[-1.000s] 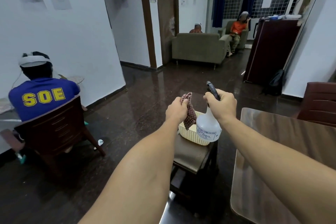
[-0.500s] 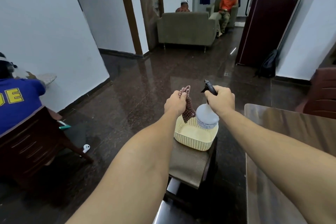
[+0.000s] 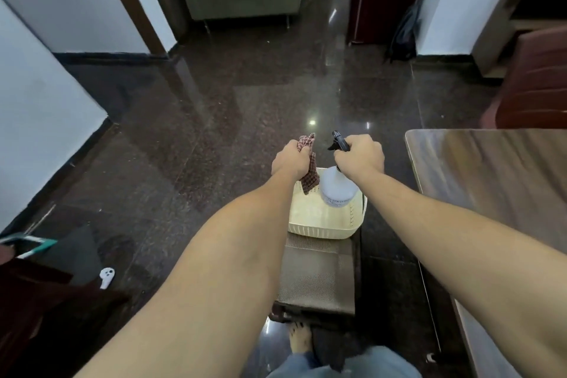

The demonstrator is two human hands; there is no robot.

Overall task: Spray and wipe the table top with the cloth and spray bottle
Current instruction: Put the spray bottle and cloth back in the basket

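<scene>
Head view, basket (image 3: 325, 231) on stool (image 3: 316, 281), table (image 3: 491, 181) right

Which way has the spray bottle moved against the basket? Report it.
Yes. The spray bottle has dropped from across the basket's near rim to within its walls.

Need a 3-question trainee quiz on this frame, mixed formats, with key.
1. Multiple choice: what does the left hand grip?
A) checked cloth
B) sponge
C) phone

2. True or false: the right hand grips the spray bottle at its black trigger head.

3. Fill in: seen from the person's side, the table top lies to the ___ of the cream basket.

Key: 1 A; 2 true; 3 right.
</scene>
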